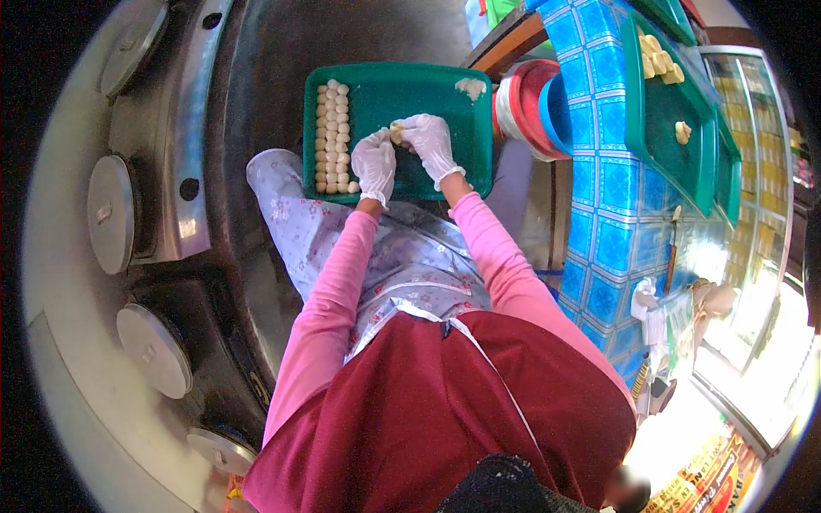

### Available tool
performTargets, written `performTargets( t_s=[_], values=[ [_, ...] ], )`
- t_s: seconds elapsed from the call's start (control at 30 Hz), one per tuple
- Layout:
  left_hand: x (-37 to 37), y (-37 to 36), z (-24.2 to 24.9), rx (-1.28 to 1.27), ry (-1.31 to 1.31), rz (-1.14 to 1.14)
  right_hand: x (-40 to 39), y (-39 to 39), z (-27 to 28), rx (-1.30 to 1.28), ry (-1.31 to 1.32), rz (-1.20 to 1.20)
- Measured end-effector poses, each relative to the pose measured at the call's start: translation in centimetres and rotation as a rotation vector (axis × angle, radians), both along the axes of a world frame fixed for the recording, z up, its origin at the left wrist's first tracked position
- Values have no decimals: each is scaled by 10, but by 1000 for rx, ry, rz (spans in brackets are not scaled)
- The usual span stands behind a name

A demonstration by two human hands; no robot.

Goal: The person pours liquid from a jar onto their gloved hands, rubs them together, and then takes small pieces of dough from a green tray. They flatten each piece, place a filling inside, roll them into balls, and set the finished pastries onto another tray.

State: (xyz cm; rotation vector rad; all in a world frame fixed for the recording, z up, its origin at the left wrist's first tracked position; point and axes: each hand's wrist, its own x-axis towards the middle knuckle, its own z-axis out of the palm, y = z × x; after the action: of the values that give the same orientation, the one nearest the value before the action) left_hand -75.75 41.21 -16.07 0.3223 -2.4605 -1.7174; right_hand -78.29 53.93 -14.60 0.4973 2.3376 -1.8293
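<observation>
A green tray [428,85] rests across my lap. Along its left side, small pale dough balls [332,128] stand in columns, and a white floury patch [471,88] lies in its upper right corner. My left hand [375,162], in a thin white glove, is over the middle of the tray with its fingers closed at a small yellowish piece of dough [396,132]. On the right of that piece, my gloved right hand [428,144] pinches it between thumb and fingers. Both hands nearly meet at the dough.
On the right, a blue checked tablecloth [595,205] covers a table bearing another green tray [634,111] with yellowish dough pieces [657,61]. Red and blue basins [534,107] stand beside my tray. Round metal lids [111,214] line the left side. A glass cabinet [753,154] stands far right.
</observation>
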Motion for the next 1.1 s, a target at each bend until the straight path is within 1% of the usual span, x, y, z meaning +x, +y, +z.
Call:
performTargets(
  t_s=[0.07,0.1,0.2,0.23,0.3,0.37,0.4,0.5,0.53,0.6,0.63,0.67,0.73,0.77,0.83,0.87,0.9,0.93,0.97,1.0,1.03,1.1],
  values=[
    [-7,-4,24,440,-216,4,1,8,33,-197,-119,45],
    [-10,-5,30,659,-324,5,1,11,38,-198,-84,77],
    [-19,-10,36,907,-482,-127,3,20,54,-212,-21,181],
    [-17,-9,36,930,-489,-124,2,21,58,-185,2,211],
    [-18,-8,35,1071,-500,-200,4,23,68,-133,44,270],
    [-16,-9,32,1166,-505,-244,7,27,81,-152,78,291],
    [-14,-11,39,1193,-504,-249,9,29,86,-160,97,303],
    [-12,-12,59,1256,-482,-239,20,26,93,-380,74,-188],
    [-10,-11,63,1274,-478,-231,22,26,91,-493,-24,-165],
    [-11,-12,68,1274,-475,-298,26,26,83,-719,-221,-121],
    [-11,-12,70,1274,-473,-329,29,25,71,-895,-97,-118],
    [-12,-11,72,1184,-472,-300,29,27,61,-837,-80,-142],
    [-10,-10,78,998,-469,-234,30,20,66,-725,-50,-184],
    [-8,-8,79,987,-437,-182,31,19,70,-661,-14,-167],
    [-5,-3,71,970,-370,-82,35,7,84,-450,24,-177],
    [-5,-2,66,1047,-366,-74,38,1,91,-343,42,-185],
    [-5,-1,58,1125,-364,-66,42,-4,96,-209,100,-135],
    [-4,1,56,1204,-365,-58,43,-11,77,87,484,-68],
    [-4,2,54,1223,-368,-79,49,-4,61,338,528,8],
    [-2,1,55,1241,-370,-100,56,-2,67,588,567,85],
    [0,0,56,1257,-374,-120,60,-2,72,587,661,89],
    [8,2,64,1191,-392,-87,68,4,85,434,720,95]
  ],
)
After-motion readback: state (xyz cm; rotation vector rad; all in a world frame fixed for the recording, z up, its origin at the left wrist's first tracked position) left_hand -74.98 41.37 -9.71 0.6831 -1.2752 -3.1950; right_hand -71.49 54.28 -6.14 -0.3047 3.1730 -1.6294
